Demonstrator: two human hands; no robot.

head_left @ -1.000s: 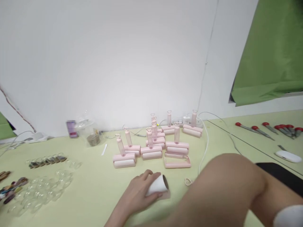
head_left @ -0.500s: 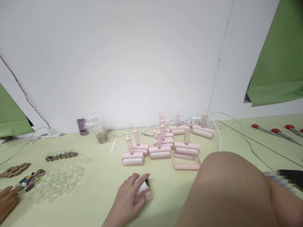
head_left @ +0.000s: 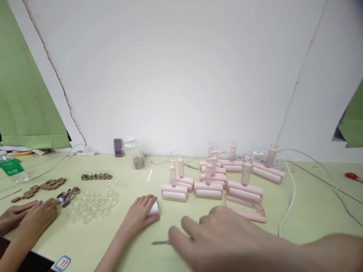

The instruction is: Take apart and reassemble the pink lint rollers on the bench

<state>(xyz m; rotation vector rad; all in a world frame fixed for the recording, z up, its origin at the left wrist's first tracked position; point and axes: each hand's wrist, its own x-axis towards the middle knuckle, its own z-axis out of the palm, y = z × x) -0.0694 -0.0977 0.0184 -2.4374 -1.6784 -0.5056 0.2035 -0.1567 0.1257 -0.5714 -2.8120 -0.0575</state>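
Note:
My left hand (head_left: 140, 214) lies on the pale green table (head_left: 312, 211), its fingers closed over a white paper roll (head_left: 154, 208). My right hand (head_left: 224, 240) fills the foreground, blurred, with the fingers stretched out to the left and nothing in them. Its fingertips are beside a small metal tool (head_left: 160, 242) lying on the table. Behind both hands stand several pink lint rollers (head_left: 208, 183) with upright handles. An empty pink roller frame (head_left: 251, 214) lies in front of them.
Another person's hands (head_left: 28, 217) rest at the left edge near clear glass domes (head_left: 93, 204), brown discs (head_left: 42, 186) and small coloured pieces (head_left: 68, 196). A plastic cup (head_left: 137, 156), a bottle (head_left: 11, 168), a white cable (head_left: 289, 206) and a red-handled tool (head_left: 353, 176) are further off.
The view has swung to the left. My left hand has slid the white roll leftwards. My right arm has come down, and its hand now reaches across the foreground towards the metal tool.

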